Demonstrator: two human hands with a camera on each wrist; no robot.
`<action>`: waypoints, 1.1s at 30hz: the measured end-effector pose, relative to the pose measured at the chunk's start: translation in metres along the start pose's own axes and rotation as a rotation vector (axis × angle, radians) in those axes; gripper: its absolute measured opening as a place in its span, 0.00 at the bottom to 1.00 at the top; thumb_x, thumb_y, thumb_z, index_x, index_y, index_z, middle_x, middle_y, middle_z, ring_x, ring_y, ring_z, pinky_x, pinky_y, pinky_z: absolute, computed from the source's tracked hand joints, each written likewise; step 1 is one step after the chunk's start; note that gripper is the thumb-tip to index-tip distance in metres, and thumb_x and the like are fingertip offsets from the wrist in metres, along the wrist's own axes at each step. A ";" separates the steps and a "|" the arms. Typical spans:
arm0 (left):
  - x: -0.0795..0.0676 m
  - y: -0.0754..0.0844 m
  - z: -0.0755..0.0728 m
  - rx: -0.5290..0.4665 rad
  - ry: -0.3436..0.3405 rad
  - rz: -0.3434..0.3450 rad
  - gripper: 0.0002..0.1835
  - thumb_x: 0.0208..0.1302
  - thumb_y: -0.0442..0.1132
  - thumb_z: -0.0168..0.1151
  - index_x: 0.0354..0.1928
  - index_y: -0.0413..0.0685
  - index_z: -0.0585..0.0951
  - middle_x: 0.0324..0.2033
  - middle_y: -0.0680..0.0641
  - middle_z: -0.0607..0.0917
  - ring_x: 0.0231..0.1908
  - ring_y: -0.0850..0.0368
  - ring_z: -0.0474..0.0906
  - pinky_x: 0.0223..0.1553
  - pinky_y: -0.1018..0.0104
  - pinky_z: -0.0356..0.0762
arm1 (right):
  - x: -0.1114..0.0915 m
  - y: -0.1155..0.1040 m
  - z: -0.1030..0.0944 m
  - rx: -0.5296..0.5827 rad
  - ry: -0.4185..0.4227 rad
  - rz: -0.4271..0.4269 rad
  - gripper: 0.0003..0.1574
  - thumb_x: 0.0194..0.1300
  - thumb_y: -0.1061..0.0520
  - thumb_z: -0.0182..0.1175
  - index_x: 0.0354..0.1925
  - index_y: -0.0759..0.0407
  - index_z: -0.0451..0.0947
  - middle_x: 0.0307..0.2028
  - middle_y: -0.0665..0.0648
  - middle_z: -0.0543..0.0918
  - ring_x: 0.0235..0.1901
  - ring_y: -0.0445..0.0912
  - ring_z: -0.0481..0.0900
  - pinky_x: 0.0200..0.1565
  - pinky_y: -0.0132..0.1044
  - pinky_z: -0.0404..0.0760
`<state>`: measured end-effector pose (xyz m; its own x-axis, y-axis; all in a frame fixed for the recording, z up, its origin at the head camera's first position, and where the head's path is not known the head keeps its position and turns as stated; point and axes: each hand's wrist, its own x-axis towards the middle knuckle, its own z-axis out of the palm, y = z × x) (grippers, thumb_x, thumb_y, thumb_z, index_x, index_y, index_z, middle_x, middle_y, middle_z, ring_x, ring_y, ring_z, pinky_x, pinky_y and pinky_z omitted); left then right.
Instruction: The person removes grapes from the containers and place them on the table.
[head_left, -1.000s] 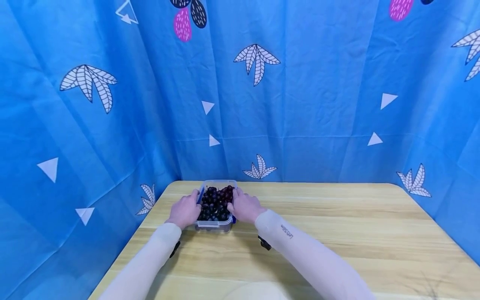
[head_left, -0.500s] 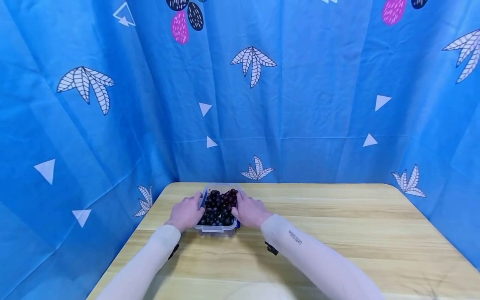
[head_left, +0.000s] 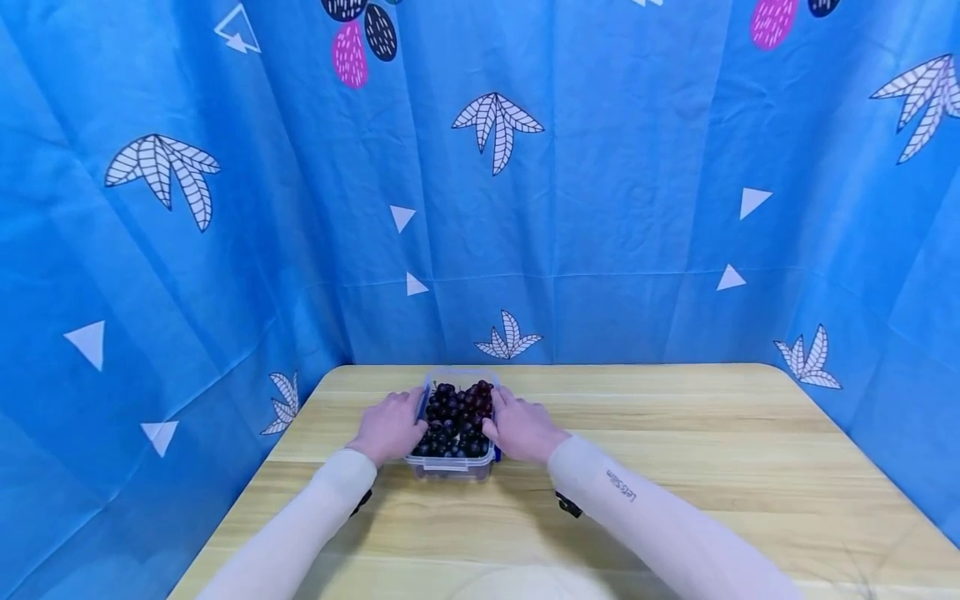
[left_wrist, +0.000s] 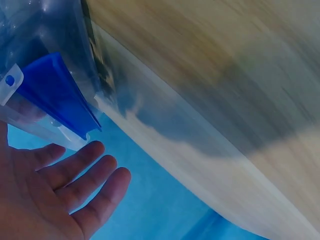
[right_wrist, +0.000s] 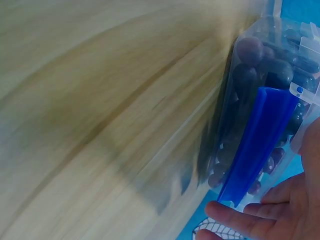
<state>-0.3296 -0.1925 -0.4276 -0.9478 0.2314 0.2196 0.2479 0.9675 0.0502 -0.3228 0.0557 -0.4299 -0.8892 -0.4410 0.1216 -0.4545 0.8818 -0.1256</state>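
A clear plastic box [head_left: 448,464] filled with dark grapes [head_left: 456,422] is held from both sides by a pair of bare hands on a wooden table [head_left: 690,467]. The box is seated upright and open-topped, left of the table's middle and near its back edge. Its left rim is gripped by the left hand [head_left: 388,427], with the thumb laid over the edge and the forefinger stretched along the side. The opposite rim is gripped in much the same way by the right hand [head_left: 522,427], its thumb set close to the grapes. Both hands are kept narrow at the rim, between thumb and forefinger, while the remaining fingers are left loosely extended.

In the left wrist view, a blue clip [left_wrist: 57,95] is seen hanging down the box's side, with fingertips [left_wrist: 116,182] fanned out near its lower end; the thumb is hidden there. A matching blue clip [right_wrist: 260,145] is shown in the right wrist view, and grapes are pressed against the clear wall behind it. The person's forearms are covered by pale sleeves [head_left: 645,510], the right one marked with small lettering [head_left: 621,485]. The table is backed by a blue curtain [head_left: 626,183] printed with white leaves [head_left: 498,129] and triangles.
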 end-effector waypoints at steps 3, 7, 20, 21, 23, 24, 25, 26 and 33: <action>0.001 0.008 -0.001 -0.008 -0.011 0.006 0.34 0.59 0.51 0.53 0.67 0.49 0.62 0.55 0.42 0.76 0.55 0.45 0.71 0.50 0.46 0.72 | -0.005 0.005 -0.002 0.011 -0.004 -0.002 0.42 0.69 0.37 0.34 0.70 0.62 0.48 0.70 0.61 0.53 0.61 0.57 0.66 0.48 0.47 0.77; 0.003 0.016 0.000 -0.012 -0.037 0.005 0.35 0.60 0.51 0.53 0.69 0.50 0.60 0.57 0.42 0.75 0.57 0.44 0.69 0.51 0.46 0.71 | -0.009 0.012 -0.004 0.015 -0.003 0.000 0.42 0.69 0.37 0.35 0.70 0.62 0.49 0.70 0.61 0.54 0.61 0.57 0.67 0.48 0.47 0.77; -0.001 0.034 0.007 -0.004 -0.058 0.005 0.37 0.61 0.54 0.51 0.71 0.52 0.56 0.57 0.41 0.74 0.57 0.44 0.68 0.51 0.46 0.71 | -0.025 0.026 -0.001 0.021 0.010 0.025 0.44 0.68 0.35 0.33 0.70 0.61 0.50 0.70 0.61 0.54 0.63 0.57 0.64 0.54 0.49 0.73; -0.001 0.036 0.007 -0.010 -0.057 0.004 0.37 0.61 0.54 0.51 0.71 0.52 0.56 0.57 0.41 0.74 0.57 0.44 0.68 0.50 0.45 0.72 | -0.027 0.026 -0.002 0.026 0.009 0.028 0.43 0.68 0.35 0.34 0.70 0.61 0.50 0.69 0.61 0.54 0.63 0.57 0.64 0.53 0.49 0.74; -0.002 0.038 0.007 -0.018 -0.057 -0.005 0.37 0.61 0.54 0.50 0.71 0.54 0.55 0.57 0.41 0.74 0.57 0.45 0.69 0.49 0.46 0.73 | -0.030 0.027 -0.004 0.023 0.007 0.034 0.43 0.68 0.35 0.34 0.70 0.60 0.50 0.69 0.61 0.54 0.62 0.57 0.64 0.52 0.48 0.75; -0.002 0.040 0.008 -0.022 -0.055 -0.004 0.37 0.61 0.54 0.50 0.71 0.54 0.55 0.56 0.41 0.74 0.56 0.45 0.69 0.47 0.46 0.74 | -0.031 0.028 -0.004 0.024 0.010 0.034 0.43 0.68 0.35 0.34 0.70 0.60 0.50 0.69 0.61 0.54 0.62 0.57 0.65 0.51 0.48 0.76; -0.003 0.041 0.008 -0.028 -0.053 -0.002 0.37 0.61 0.54 0.51 0.71 0.54 0.55 0.55 0.41 0.75 0.56 0.45 0.69 0.46 0.45 0.74 | -0.033 0.028 -0.005 0.026 0.011 0.035 0.43 0.69 0.36 0.35 0.70 0.61 0.50 0.69 0.61 0.54 0.62 0.57 0.65 0.49 0.47 0.77; -0.003 0.042 0.008 -0.033 -0.050 -0.001 0.37 0.61 0.54 0.50 0.71 0.54 0.55 0.55 0.41 0.75 0.55 0.45 0.70 0.45 0.45 0.75 | -0.034 0.029 -0.006 0.021 0.014 0.033 0.42 0.69 0.36 0.35 0.70 0.61 0.51 0.69 0.61 0.55 0.62 0.57 0.65 0.48 0.46 0.77; -0.005 0.051 0.008 -0.045 -0.052 -0.002 0.36 0.61 0.53 0.49 0.71 0.56 0.55 0.53 0.41 0.75 0.52 0.45 0.71 0.42 0.46 0.75 | -0.042 0.034 -0.007 -0.004 0.023 0.037 0.42 0.68 0.36 0.37 0.70 0.61 0.52 0.68 0.62 0.57 0.59 0.57 0.69 0.26 0.36 0.78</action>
<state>-0.3137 -0.1440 -0.4341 -0.9572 0.2354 0.1686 0.2535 0.9627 0.0950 -0.3006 0.1050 -0.4320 -0.9042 -0.4039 0.1392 -0.4207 0.8984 -0.1261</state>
